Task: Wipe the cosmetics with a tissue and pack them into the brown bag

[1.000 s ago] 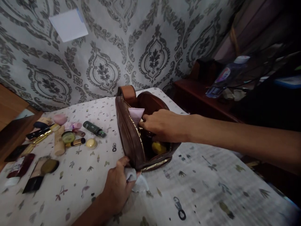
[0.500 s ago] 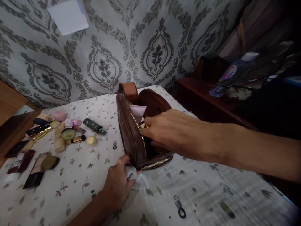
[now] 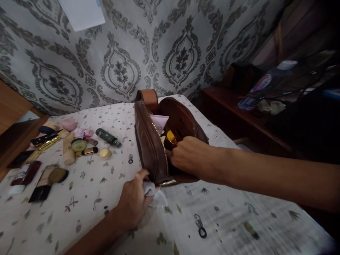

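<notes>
An unzipped brown leather toiletry bag stands on the patterned cloth, its tan strap at the back. Inside it I see a pale pink tube and an item with a shiny gold cap. My right hand reaches into the bag's mouth with its fingers curled; the fingertips are hidden, so what they hold does not show. At the bag's front lower corner my left hand is closed on a crumpled white wipe, its fingers against the leather.
Cosmetics are spread at the left, among them a dark green bottle, a small round cream-coloured pot, a beige tube and a dark red bottle. On the right, a clear plastic bottle is beside a reddish wooden ledge.
My right hand has moved lower and towards the front of the bag, and the gold-capped item now shows more. My left hand stays at the corner with the wipe. The view has shifted slightly.
</notes>
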`<control>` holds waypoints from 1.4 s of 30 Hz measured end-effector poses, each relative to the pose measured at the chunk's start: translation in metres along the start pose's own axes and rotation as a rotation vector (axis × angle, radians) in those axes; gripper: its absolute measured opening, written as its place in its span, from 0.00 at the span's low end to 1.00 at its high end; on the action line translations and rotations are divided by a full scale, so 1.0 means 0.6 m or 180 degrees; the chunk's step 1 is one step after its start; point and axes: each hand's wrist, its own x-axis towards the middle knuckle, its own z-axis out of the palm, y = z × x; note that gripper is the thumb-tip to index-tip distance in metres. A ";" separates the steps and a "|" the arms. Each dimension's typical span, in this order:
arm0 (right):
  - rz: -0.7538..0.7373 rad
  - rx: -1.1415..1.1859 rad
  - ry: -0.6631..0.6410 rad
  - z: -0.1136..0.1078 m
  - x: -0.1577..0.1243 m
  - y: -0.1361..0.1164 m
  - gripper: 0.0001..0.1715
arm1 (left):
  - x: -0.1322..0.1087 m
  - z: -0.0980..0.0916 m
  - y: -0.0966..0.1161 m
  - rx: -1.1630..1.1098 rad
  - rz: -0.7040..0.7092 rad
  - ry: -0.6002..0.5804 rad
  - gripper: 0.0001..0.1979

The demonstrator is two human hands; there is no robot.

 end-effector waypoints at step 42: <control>-0.0497 0.0510 -0.0163 -0.011 -0.007 0.024 0.09 | -0.001 -0.006 -0.003 -0.0107 0.0092 -0.0124 0.18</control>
